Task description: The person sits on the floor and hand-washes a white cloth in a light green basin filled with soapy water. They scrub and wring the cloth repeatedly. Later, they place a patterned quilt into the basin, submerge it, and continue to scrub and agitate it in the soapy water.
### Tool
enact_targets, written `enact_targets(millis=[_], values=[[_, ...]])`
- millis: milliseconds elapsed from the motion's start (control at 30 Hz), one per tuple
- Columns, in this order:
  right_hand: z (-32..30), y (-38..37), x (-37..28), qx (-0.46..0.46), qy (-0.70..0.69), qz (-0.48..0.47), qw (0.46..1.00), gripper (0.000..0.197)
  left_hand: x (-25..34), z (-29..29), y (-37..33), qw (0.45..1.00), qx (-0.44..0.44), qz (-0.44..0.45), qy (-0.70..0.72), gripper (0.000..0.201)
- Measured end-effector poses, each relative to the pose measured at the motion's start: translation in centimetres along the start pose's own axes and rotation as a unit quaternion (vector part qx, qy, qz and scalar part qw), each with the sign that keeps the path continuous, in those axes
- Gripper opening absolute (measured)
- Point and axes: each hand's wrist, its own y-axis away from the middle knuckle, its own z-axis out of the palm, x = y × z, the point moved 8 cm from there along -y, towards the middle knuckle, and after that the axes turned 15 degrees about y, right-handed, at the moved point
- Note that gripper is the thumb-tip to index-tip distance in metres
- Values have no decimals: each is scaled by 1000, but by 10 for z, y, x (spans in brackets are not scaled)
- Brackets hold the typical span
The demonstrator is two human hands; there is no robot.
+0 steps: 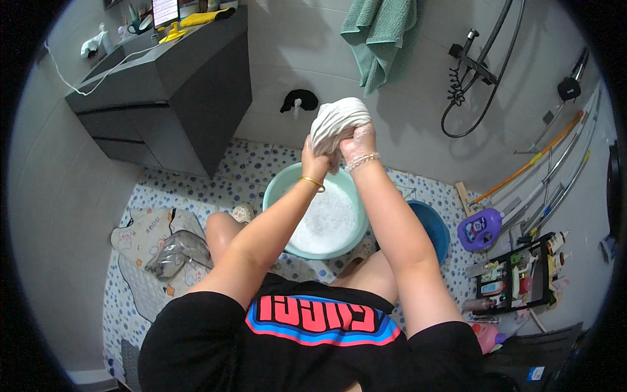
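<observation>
A bunched white cloth (339,119) with fine folds is held up over a pale green basin (361,225). My left hand (315,162) grips its lower left side, a gold bangle on the wrist. My right hand (360,140), with beaded bracelets at the wrist and suds on the skin, is closed round its right side. White foam (324,219) covers the water in the basin below. What sort of garment or towel the cloth is, I cannot tell.
To the right of the basin stands a blue bucket (434,228), partly behind my right arm. Beyond it are a purple detergent bottle (480,230) and a black rack (513,274) of bottles. A patterned mat (140,261) with a clear plastic bag (179,253) lies left. A dark cabinet (202,98) stands far left.
</observation>
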Motion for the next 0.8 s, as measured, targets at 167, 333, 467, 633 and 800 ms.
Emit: enact_targets(millis=[167,333,467,633,800], values=[[-66,-28,4,7,23,-21,999,21,3,17,3,935,99,-239,241,30],[-117,-1,32,32,321,84,943,40,-26,-2,-7,917,110,-203,324,22],[-100,25,10,-179,411,37,893,66,-22,-15,-11,962,49,-181,198,25],[-112,1,19,-172,223,87,956,88,-15,18,-8,971,-62,-166,161,26],[-81,40,48,-261,81,157,949,79,6,22,-2,991,-21,-93,89,28]])
